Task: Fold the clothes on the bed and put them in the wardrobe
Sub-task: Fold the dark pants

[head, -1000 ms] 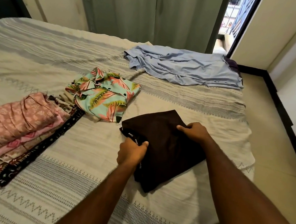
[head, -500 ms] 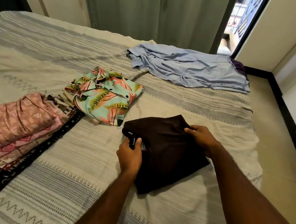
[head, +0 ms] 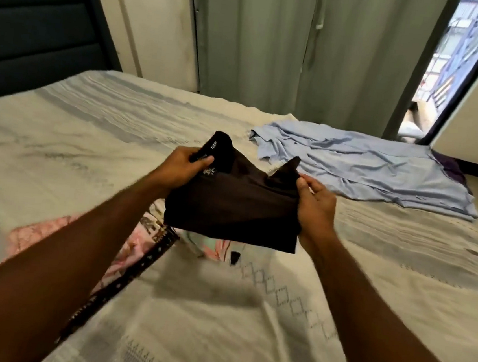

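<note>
Both hands lift the folded dark garment (head: 232, 206) above the bed (head: 245, 329): left hand (head: 183, 166) pinches its far-left corner, right hand (head: 316, 209) grips the right edge. Soft, light cloth, likely to sag mid-span; edge holds suit. Blur partly obscures the patterned pile (head: 136, 246) beneath.

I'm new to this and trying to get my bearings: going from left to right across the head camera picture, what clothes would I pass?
Pink patterned clothes → dark folded garment, held up by both hands → light blue shirt spread on the bed.
</note>
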{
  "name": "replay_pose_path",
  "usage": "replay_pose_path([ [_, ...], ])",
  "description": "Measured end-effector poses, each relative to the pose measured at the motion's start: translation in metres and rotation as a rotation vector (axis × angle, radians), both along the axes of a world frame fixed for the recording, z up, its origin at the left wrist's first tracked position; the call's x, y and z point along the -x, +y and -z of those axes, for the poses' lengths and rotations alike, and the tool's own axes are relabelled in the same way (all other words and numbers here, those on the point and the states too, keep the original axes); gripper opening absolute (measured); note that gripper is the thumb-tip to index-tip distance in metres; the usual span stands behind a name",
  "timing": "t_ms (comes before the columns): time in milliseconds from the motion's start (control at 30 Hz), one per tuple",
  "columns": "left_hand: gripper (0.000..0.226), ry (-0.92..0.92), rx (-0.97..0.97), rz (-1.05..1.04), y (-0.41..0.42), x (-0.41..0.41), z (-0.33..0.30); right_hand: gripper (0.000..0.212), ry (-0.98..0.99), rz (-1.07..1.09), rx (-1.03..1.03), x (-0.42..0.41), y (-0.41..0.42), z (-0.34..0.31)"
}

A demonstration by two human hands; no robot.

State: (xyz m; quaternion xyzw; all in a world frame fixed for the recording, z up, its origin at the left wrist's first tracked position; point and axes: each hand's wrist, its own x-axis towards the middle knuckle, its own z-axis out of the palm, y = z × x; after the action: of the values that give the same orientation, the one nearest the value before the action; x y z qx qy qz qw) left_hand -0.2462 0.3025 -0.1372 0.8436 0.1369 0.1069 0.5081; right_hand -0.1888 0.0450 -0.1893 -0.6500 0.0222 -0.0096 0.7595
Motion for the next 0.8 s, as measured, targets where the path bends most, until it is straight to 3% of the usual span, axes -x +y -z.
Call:
replay_pose_path([
  [100, 0.038, 0.138, -0.202, -0.025, 0.048, -0.026, 0.0, 0.018, 0.111, 0.035, 0.125, -0.007, 0.043, 0.024],
  [233, 0.068, 0.311, -0.32, -0.099, 0.055, -0.025, 0.041, 0.031, 0.323, -0.152, 0.305, 0.009, 0.053, 0.076],
  [400, 0.063, 0.197, -0.467, -0.153, 0.037, -0.038, 0.069, 0.023, 0.308, -0.18, 0.37, 0.011, 0.028, 0.08],
  [533, 0.045, 0.068, -0.614, -0.193, 0.012, -0.063, 0.074, 0.016, 0.267, -0.13, 0.369, -0.008, 0.003, 0.074],
  [800, 0.025, -0.076, -0.169, 0.069, -0.126, -0.151, 0.103, 0.021, 0.073, 0.073, 0.707, -0.082, -0.1, 0.077],
])
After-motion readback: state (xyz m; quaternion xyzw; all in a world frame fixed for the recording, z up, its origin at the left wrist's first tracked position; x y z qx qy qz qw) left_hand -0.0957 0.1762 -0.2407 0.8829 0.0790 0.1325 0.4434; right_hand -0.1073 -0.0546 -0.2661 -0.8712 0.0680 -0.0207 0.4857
